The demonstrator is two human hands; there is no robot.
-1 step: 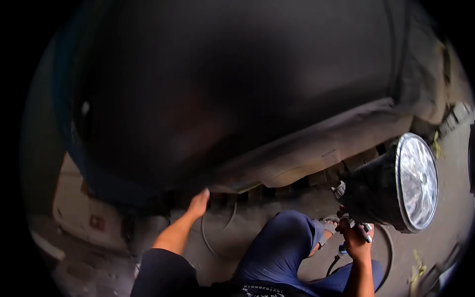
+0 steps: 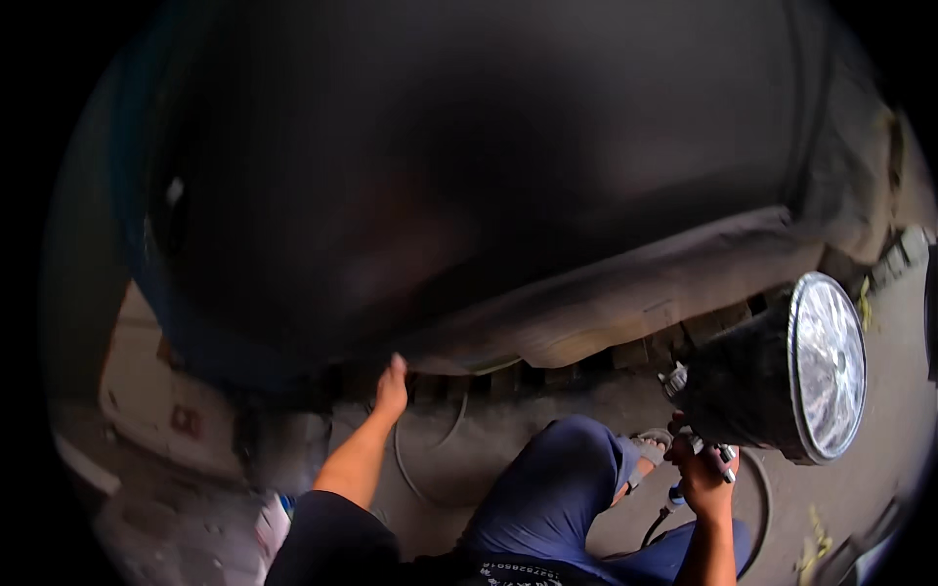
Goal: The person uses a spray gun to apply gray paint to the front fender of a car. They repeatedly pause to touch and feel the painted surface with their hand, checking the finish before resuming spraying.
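My right hand [image 2: 705, 483] is wrapped round the metal handle of a spray gun [image 2: 721, 459]. A big black cup [image 2: 738, 391] sits on the gun, tilted on its side, its round end covered in shiny, crinkled clear or silvery film [image 2: 829, 366] and facing right. A hose [image 2: 765, 508] with a blue fitting [image 2: 674, 496] hangs by the gun. Ahead of me stands a large dark, blurred surface [image 2: 489, 195]. My left hand [image 2: 391, 388] is at its lower edge, holding nothing I can see; its fingers look stretched out, partly lost in shadow.
Brownish sheeting [image 2: 625, 313] hangs along the dark surface's bottom, above a row of slats or blocks [image 2: 625, 354]. A pale box-like thing [image 2: 147, 381] stands at left. A thin hose [image 2: 403, 464] loops over the grey floor [image 2: 430, 508]. My bent knee [image 2: 572, 439] is between my arms.
My left hand has shifted slightly left and up along the dark surface's edge. The spray gun in my right hand stays nearly in place, and the whole view has shifted a little.
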